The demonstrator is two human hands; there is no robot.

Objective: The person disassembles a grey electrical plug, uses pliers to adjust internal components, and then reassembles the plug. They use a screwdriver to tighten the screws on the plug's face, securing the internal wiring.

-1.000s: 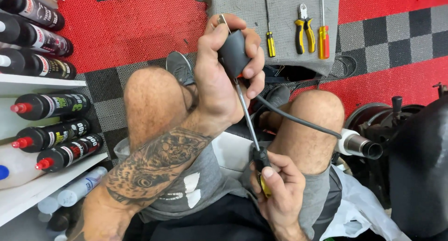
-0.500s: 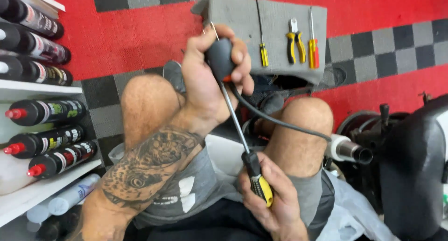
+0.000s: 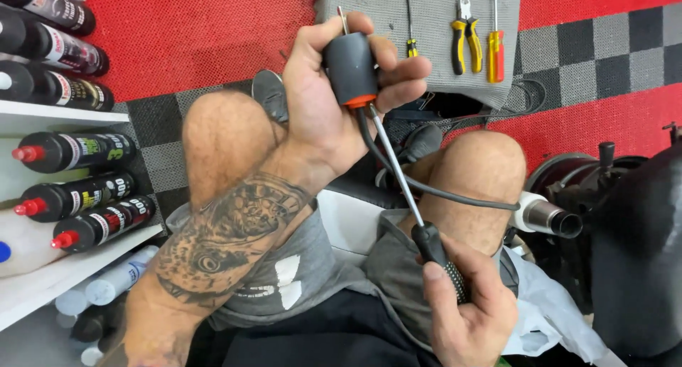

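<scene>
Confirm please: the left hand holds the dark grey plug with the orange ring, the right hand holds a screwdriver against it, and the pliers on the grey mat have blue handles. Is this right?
Not quite. In the head view the pliers on the grey mat have yellow handles, not blue. The rest stands: the left hand holds the grey plug, and the right hand holds the screwdriver against it.

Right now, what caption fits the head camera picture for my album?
Left hand grips a grey plug while right hand works a screwdriver into it.

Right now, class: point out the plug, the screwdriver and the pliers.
plug [image 3: 350,68]: head view, grey body.
screwdriver [image 3: 442,259]: head view, black handle.
pliers [image 3: 465,36]: head view, yellow handles.
</scene>
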